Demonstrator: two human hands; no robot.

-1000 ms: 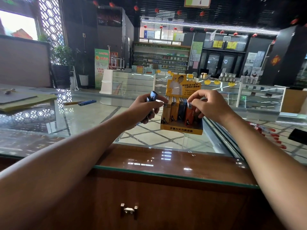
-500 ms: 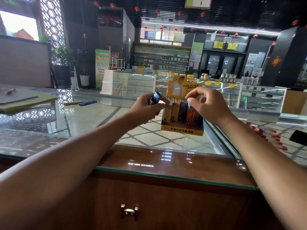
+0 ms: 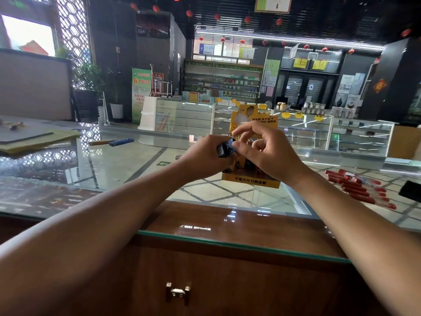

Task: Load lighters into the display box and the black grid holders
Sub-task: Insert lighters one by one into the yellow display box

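**Blue lighter meets both hands in front of the box**

The left hand (image 3: 205, 153) has its fingers wrapped round a blue lighter (image 3: 224, 149), holding it tilted, top end up and to the right. The right hand (image 3: 264, 153) comes in against it. Its thumb lies on the lighter's top, its forefinger is lifted clear above, and the other fingers are curled. I can't tell from here whether it actually grips the lighter.

Both hands are just in front of the yellow box (image 3: 250, 183), which stands upright on the glass surface (image 3: 114, 169) with its back card showing above the knuckles. The hands mostly hide the lighters standing in it.

A batch of red lighters (image 3: 352, 184) lies on the surface to the right. Two loose lighters (image 3: 120, 142) lie far off to the left.
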